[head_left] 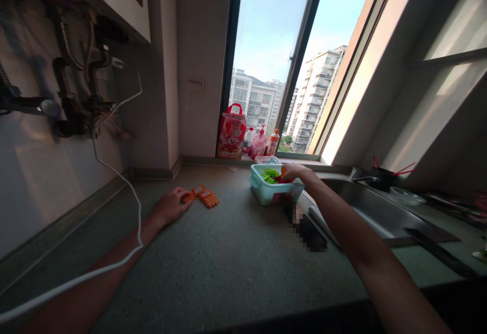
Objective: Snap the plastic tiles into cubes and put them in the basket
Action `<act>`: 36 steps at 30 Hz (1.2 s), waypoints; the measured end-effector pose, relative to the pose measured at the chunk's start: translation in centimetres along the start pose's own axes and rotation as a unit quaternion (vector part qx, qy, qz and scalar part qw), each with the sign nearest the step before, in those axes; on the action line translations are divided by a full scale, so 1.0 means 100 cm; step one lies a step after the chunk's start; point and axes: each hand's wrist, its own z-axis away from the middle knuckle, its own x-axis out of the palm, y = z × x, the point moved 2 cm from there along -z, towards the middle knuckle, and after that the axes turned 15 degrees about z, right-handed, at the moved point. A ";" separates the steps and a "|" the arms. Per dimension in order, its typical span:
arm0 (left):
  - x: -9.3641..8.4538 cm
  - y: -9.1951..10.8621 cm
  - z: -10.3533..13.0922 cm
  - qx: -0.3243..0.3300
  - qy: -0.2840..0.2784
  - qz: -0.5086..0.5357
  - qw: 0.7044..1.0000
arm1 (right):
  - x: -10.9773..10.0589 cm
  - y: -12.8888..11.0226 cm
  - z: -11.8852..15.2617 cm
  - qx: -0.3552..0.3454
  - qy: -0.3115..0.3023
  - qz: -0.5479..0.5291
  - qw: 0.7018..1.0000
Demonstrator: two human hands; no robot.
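On the left of the counter, my left hand [173, 205] has its fingers closed on the near end of a small group of orange jigsaw-edged tiles [209, 199]. Pale printed squares show on some of these flat tiles. Further right stands a light teal plastic tub [262, 193] with bright green pieces [270, 174] and some red ones inside. My right hand [299, 172] reaches over the tub's right side, its fingertips pinching an orange piece [283, 171] just inside the rim. The hand partly hides the tub's contents.
A white cable [135, 197] hangs across my left forearm. Right of the tub are a blurred dark object [312, 235], a steel sink [365, 207] and a black pot [384, 178]. A red gift bag [232, 136] and a pink pump bottle [259, 143] stand by the window.
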 end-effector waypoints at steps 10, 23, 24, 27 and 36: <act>-0.003 0.005 0.001 -0.004 -0.008 -0.004 1.000 | 0.008 0.009 -0.006 -0.021 -0.004 -0.037 0.999; 0.001 -0.004 -0.003 0.006 -0.002 -0.007 1.000 | 0.022 0.019 0.020 -0.002 0.122 -0.107 0.987; 0.002 -0.005 -0.003 0.009 0.001 -0.007 1.000 | 0.020 0.021 0.024 0.002 0.133 -0.113 0.985; 0.002 -0.007 -0.004 0.013 0.010 -0.004 1.000 | 0.007 0.019 0.041 0.008 0.177 -0.127 0.976; 0.000 0.008 0.005 0.023 0.047 -0.009 0.999 | 0.012 -0.164 0.129 -0.263 0.419 -0.196 0.847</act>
